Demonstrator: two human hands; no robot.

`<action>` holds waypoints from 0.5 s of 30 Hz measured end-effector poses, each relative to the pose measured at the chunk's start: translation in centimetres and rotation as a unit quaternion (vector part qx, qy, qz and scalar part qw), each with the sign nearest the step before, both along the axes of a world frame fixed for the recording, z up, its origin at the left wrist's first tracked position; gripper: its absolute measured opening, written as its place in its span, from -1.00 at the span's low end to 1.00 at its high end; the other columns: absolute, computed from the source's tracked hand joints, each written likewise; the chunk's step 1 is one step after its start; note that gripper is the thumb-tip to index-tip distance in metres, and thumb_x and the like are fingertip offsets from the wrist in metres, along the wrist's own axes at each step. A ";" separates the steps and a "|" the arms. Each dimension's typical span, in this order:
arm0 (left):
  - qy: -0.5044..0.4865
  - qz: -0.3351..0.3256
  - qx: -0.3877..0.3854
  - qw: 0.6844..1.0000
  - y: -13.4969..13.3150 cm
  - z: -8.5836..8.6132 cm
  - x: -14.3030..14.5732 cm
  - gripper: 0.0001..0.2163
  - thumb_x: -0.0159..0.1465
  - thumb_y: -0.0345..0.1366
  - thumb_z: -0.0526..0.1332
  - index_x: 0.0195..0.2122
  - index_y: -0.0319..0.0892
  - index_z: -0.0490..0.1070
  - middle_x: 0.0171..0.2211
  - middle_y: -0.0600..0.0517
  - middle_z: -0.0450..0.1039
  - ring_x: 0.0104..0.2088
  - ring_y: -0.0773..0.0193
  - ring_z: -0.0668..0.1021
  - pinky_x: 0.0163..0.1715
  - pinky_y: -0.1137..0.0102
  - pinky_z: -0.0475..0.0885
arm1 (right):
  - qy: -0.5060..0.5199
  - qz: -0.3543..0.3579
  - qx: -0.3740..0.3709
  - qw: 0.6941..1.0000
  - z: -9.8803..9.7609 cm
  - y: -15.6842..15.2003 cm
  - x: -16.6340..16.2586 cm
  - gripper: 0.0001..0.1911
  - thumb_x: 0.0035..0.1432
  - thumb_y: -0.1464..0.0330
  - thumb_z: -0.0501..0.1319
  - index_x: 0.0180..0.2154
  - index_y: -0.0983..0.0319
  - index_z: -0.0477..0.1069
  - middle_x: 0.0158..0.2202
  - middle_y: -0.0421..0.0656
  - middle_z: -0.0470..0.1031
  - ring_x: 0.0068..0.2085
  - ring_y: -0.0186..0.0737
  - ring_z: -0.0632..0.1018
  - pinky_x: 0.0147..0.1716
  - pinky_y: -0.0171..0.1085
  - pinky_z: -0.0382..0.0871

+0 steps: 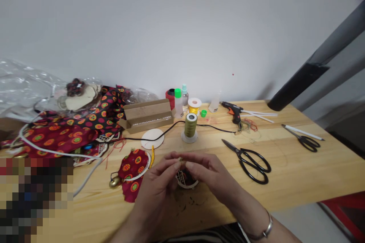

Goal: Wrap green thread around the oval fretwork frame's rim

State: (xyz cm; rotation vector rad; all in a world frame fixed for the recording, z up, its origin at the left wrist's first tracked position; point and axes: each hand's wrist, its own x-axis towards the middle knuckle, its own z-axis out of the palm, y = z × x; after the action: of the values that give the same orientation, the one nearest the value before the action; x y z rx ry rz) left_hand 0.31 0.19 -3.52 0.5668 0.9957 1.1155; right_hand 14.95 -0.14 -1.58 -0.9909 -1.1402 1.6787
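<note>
My left hand [164, 176] and my right hand [207, 170] meet above the front of the table, thumbs and fingers pinched together. A tiny olive-brown bit shows between the fingertips; its kind is too small to tell. Just beneath and behind the hands is a round piece of dark patterned fabric [187, 179] with a pale rim, partly hidden by the fingers. Left of my left hand lie red patterned fabric pieces [134, 165] with a white ring edge and a brass bell [115, 181]. An olive thread spool [191, 127] stands upright beyond the fingertips.
Large black scissors [248, 161] lie right of the hands, smaller scissors [306, 142] farther right. Behind are a glue gun [232, 110], a cardboard box [148, 115], a green-capped bottle [178, 104] and yellow cord [194, 109]. Patterned cloth [57, 132] heaps at left; a black cable crosses the table.
</note>
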 end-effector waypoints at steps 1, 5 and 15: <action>0.007 0.004 0.007 1.000 0.0 0.0 0.0 -0.91 -0.06 -0.36 0.40 -0.50 -0.24 0.58 -0.24 0.01 0.40 -0.48 0.42 0.43 -0.52 0.52 0.34 | -0.010 -0.007 -0.004 1.000 0.0 0.0 -0.1 -0.77 0.08 0.28 0.19 -0.25 0.22 0.54 -0.40 -0.21 0.52 -0.40 -0.35 0.44 -0.38 -0.36 0.28; 0.028 0.002 0.019 0.999 0.0 0.0 -0.1 -0.91 -0.08 -0.35 0.41 -0.51 -0.22 0.60 -0.09 0.00 0.31 -0.38 0.36 0.46 -0.43 0.50 0.39 | -0.037 -0.042 -0.031 0.998 -0.1 0.1 -0.3 -0.80 -0.02 0.29 0.23 -0.51 0.30 0.50 -0.60 -0.27 0.37 -0.52 -0.41 0.32 -0.50 -0.38 0.19; 0.042 0.001 0.024 0.999 0.0 0.1 0.0 -0.89 -0.10 -0.32 0.43 -0.53 -0.21 0.59 -0.09 0.01 0.27 -0.36 0.37 0.46 -0.40 0.50 0.40 | -0.018 -0.064 -0.065 0.996 -0.3 0.1 -0.3 -0.80 -0.12 0.30 0.29 -0.57 0.30 0.37 -0.63 -0.28 0.33 -0.56 -0.42 0.31 -0.51 -0.37 0.17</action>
State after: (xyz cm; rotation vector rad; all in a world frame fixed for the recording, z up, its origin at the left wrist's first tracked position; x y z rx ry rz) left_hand 0.30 0.16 -3.40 0.6550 1.0439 1.1283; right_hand 14.66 -0.06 -1.87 -1.1547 -0.9787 1.6530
